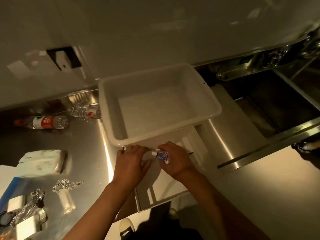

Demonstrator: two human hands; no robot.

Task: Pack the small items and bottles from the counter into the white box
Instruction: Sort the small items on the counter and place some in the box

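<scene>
Single head-worn view, looking steeply down — close over the steel counter (83, 149), white box (155, 108) centred

White box (214, 108), translucent milky walls. Lid (187, 141) under it white too. Small bottle (162, 155): blue-and-white patterned label, white cap. Counter (83, 146) brushed steel, silver. Two clear bottles (45, 122), red-and-white labels; the left one has a red cap. Packet (41, 163) white with faint green print. Chain (66, 185) silver. Blue sheet (15, 187) at left edge.
</scene>
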